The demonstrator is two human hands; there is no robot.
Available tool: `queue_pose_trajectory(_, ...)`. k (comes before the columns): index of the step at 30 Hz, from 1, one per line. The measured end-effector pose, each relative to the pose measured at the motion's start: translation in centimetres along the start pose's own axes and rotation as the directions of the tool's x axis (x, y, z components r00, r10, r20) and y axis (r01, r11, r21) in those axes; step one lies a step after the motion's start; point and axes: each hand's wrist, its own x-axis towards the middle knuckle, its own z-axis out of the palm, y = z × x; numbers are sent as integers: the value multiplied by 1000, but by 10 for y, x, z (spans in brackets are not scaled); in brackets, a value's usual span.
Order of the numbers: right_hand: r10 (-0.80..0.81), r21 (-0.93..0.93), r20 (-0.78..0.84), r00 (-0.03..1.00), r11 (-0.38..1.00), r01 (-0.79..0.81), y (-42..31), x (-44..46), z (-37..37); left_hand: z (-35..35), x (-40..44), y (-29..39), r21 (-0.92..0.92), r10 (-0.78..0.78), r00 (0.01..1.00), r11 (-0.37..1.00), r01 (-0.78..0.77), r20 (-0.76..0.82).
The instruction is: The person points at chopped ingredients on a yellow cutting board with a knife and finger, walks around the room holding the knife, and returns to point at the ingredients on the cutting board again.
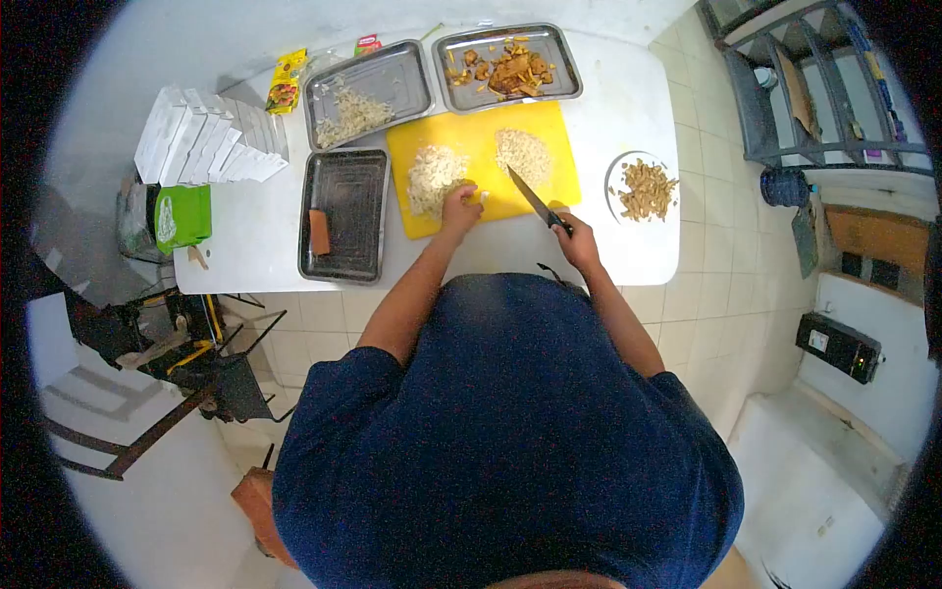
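Observation:
A yellow cutting board [500, 209] lies on the white table with two pale heaps on it. My left hand [459, 211] is at the lower right edge of the left heap of pale chopped pieces [432, 169]. Its fingers are curled together near a small whitish bit; what they pinch is too small to name. In my right hand [577, 239] is a kitchen knife [533, 200] with a dark handle. The blade points up and left, its tip by the finer chopped heap [523, 157] on the board's right side.
Behind the board stand a tray of pale shreds [412, 74] and a tray of browned pieces [456, 96]. To the left, a dark tray [339, 270] holds a reddish-brown block [319, 232]. A plate of brown strips [645, 188] is at right; white boxes [186, 137] stand far left.

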Motion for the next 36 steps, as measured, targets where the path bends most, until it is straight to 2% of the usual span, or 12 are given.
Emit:
queue_pose_trajectory(2, 30, 45, 15, 999, 999, -31, 4, -10, 3, -5, 3, -16, 286, 178, 984, 943, -171, 4)
queue_pose_trajectory(5, 14, 98, 48, 999, 995, -19, -12, -26, 12, -27, -16, 12, 406, 104, 990, 904, -133, 94)
queue_pose_trajectory(8, -48, 105, 131, 990, 994, 34, -24, -27, 16, -35, -32, 41, 670, 32, 969, 717, -194, 246)
queue_pose_trajectory(11, -136, -35, 175, 975, 989, 145, -24, -23, 23, -28, -36, 52, 794, -132, 945, 583, -170, 299)
queue_pose_trajectory(15, -120, -160, 123, 985, 977, 139, -52, -25, 16, -19, -33, 55, 788, -134, 934, 583, -197, 332)
queue_pose_trajectory(17, -125, -157, 125, 984, 977, 144, -55, -23, 16, -14, -31, 69, 807, -196, 916, 559, -190, 351)
queue_pose_trajectory(20, -135, -184, 143, 980, 970, 161, -55, -21, 16, -7, -21, 51, 807, -122, 922, 534, -251, 367)
queue_pose_trajectory(26, -116, -203, 188, 975, 967, 154, -41, -21, 24, -1, -24, 75, 812, -122, 921, 524, -256, 369)
queue_pose_trajectory(36, -137, -224, 205, 969, 957, 183, -42, -17, 22, 7, -27, 92, 872, -139, 931, 420, -253, 337)
